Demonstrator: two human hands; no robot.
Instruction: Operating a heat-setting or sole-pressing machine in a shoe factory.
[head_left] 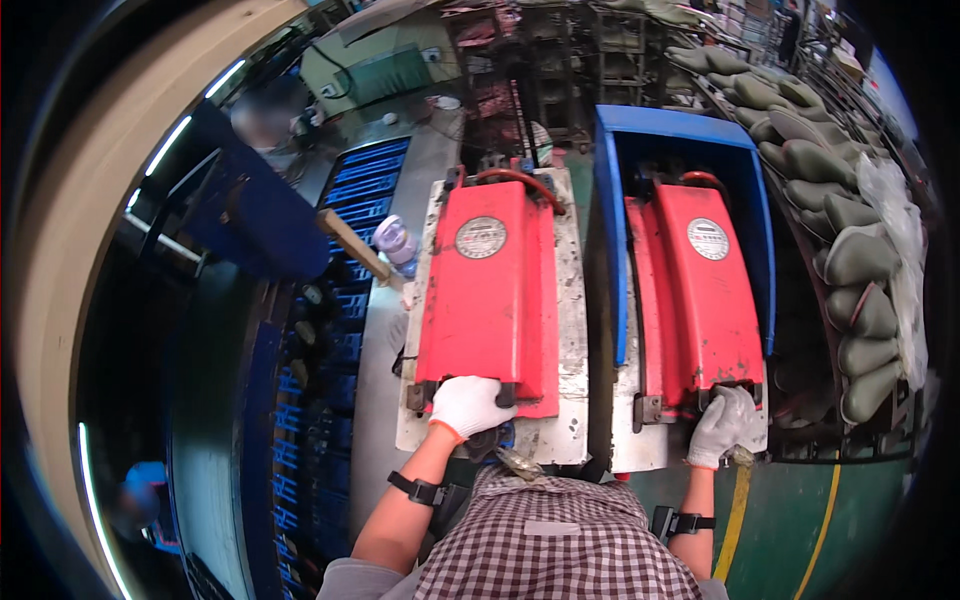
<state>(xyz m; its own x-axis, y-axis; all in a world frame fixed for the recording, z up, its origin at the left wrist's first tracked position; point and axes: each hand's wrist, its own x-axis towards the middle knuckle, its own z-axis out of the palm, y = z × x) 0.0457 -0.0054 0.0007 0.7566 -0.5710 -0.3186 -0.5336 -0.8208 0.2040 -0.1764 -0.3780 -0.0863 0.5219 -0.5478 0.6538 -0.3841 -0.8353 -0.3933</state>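
Where the head view looks down, two long red metal machine covers stand side by side, and the left red cover [485, 320] serves as landmark. At its near edge, the left hand [468, 407], in a white knit glove with an orange cuff edge, lies curled over the black front handle [508, 395]. To the right of that left cover, a second, narrower red cover [700, 300] sits under a blue box-shaped hood [680, 122]; the right hand [722, 428], in a greyer knit glove, rests at its near black edge. The hands are well apart, one at each cover; the gloves hide the fingertips, so I cannot tell whether either is clamped tight.

Beneath the left cover lies a scuffed off-white base plate [573, 370], and a red hose [525, 180] curves across its far end. Just left of it stand a clear plastic bottle with a pale lilac top [393, 240] and a bare wooden bar [355, 247]; farther left runs a blue slatted conveyor [362, 195]. Well to its right, beyond the hood, olive-green shoe-shaped pieces [862, 255] fill a dark rack, partly covered by clear plastic sheeting [903, 260]. Nearest the camera, below the left cover, is a brown-and-white checked apron [560, 550].
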